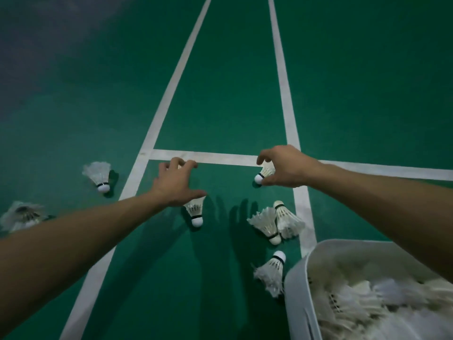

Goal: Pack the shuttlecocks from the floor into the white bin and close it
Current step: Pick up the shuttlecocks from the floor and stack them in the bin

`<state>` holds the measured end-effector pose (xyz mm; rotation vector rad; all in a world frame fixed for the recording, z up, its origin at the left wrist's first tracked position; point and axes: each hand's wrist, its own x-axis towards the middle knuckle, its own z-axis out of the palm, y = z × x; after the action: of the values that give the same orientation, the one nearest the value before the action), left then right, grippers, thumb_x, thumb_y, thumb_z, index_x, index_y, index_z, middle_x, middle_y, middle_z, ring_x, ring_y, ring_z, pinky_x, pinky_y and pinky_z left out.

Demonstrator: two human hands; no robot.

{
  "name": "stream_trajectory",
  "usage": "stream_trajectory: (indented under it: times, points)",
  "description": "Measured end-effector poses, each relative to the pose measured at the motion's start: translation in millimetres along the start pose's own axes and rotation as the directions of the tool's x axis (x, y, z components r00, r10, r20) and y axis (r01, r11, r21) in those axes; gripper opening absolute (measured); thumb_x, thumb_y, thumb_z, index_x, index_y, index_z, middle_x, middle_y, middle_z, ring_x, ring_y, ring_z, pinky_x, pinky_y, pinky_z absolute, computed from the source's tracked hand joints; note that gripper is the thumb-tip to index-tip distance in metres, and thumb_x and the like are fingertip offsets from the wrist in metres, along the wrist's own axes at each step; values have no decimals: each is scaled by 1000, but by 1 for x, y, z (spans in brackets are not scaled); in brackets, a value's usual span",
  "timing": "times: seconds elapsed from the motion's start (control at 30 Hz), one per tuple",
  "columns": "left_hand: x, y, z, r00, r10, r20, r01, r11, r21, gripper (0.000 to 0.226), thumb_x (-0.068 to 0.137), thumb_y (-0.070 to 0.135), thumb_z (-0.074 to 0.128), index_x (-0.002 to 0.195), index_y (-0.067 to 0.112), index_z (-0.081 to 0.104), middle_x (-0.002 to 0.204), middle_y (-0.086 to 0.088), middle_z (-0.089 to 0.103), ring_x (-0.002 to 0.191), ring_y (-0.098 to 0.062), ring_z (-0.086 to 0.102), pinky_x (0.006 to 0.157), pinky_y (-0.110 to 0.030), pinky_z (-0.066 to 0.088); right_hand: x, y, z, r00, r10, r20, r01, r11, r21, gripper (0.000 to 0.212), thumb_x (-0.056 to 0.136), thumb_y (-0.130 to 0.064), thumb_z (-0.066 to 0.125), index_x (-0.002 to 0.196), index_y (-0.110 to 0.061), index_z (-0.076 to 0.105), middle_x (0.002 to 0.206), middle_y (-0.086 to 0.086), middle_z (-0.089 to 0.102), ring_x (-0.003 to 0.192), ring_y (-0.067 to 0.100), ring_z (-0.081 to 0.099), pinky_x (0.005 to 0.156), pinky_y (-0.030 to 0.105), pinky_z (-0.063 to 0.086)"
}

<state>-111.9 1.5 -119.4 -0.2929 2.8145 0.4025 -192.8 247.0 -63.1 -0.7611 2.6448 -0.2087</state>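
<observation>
Two bare arms reach over a green court floor. The left hand hovers, fingers spread open, above a shuttlecock on the floor. The right hand curls its fingers around a second shuttlecock. Loose shuttlecocks lie near the open, heaped white bin at lower right.

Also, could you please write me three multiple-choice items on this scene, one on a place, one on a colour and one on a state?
1. Where in the view is the white bin? A) lower right B) upper left C) far left edge
2. What colour is the court floor? A) blue B) green C) red
3. What is the right hand doing? A) lying flat on the floor B) gripping the bin C) curling round a shuttlecock

Answers: 1 A, its wall and rim fill the lower right corner; 2 B, the surface is plainly green; 3 C, thumb and fingers curl round its feathers and cork.
</observation>
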Motion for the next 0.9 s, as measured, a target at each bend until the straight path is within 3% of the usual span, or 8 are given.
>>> stream_trajectory:
  times: [0.1, 0.2, 0.27, 0.4, 0.5, 0.63, 0.73, 0.9]
  points:
    - [0, -8, 24, 989, -125, -72, 118, 988, -101, 89, 68, 64, 71, 141, 40, 27, 152, -3, 16, 136, -39, 18, 110, -57, 26, 17, 11, 15, 1000, -1, -16, 1, 1000, -3, 58, 81, -40, 74, 131, -21, 52, 128, 7, 54, 117, 25, 51, 95, 33, 41]
    - [8, -18, 40, 987, -159, -23, 153, 977, -151, 97, 63, 64, 75, 142, 42, 23, 156, -5, 8, 137, -37, 28, 114, -52, 23, 33, 21, 26, 999, -7, -38, 7, 1000, -16, 60, 81, -38, 74, 134, -23, 50, 137, 5, 49, 122, 26, 47, 102, 35, 39]
    - [14, -20, 45, 992, -117, -37, 105, 965, -240, 99, 62, 54, 82, 142, 39, 26, 154, -3, 6, 131, -37, 39, 113, -50, 29, 43, 25, 33, 999, -18, -43, 16, 999, -44, 62, 80, -37, 75, 135, -25, 49, 141, 3, 47, 127, 27, 44, 107, 38, 36]
    - [23, -18, 47, 995, 8, -104, -49, 915, -400, 91, 66, 25, 86, 141, 31, 35, 145, -5, 21, 119, -20, 43, 108, -30, 33, 57, 32, 47, 1000, -10, 24, 12, 996, -91, 63, 81, -35, 74, 137, -26, 47, 142, 2, 47, 128, 29, 41, 110, 43, 33]
    - [27, -20, 49, 986, 65, -156, -125, 901, -415, 90, 65, 21, 86, 141, 29, 37, 138, -5, 32, 117, -15, 42, 104, -24, 32, 63, 40, 52, 1000, 24, 5, -23, 990, -142, 60, 83, -22, 72, 137, -28, 46, 138, 1, 51, 121, 30, 42, 105, 44, 36]
    - [31, -20, 48, 982, 82, -169, -145, 905, -401, 87, 65, 23, 86, 139, 26, 40, 138, -4, 38, 117, -13, 42, 108, -32, 35, 59, 48, 53, 997, 81, -13, -82, 987, -141, 52, 88, -7, 63, 134, -24, 49, 129, 2, 56, 119, 29, 37, 96, 42, 41]
    - [34, -19, 44, 978, 86, -188, -156, 904, -398, 83, 65, 23, 86, 137, 24, 44, 134, -4, 42, 112, -11, 42, 107, -35, 38, 56, 49, 55, 995, 90, -44, -95, 985, -143, 48, 88, -5, 64, 130, -23, 53, 128, 2, 57, 117, 27, 37, 93, 42, 43]
    - [40, -18, 44, 991, 52, -123, -97, 913, -397, 94, 62, 26, 88, 141, 32, 38, 147, -1, 11, 123, -21, 39, 109, -27, 30, 51, 45, 53, 995, 83, -55, -89, 990, -114, 49, 85, -11, 70, 130, -23, 54, 128, 3, 56, 119, 27, 41, 95, 41, 42]
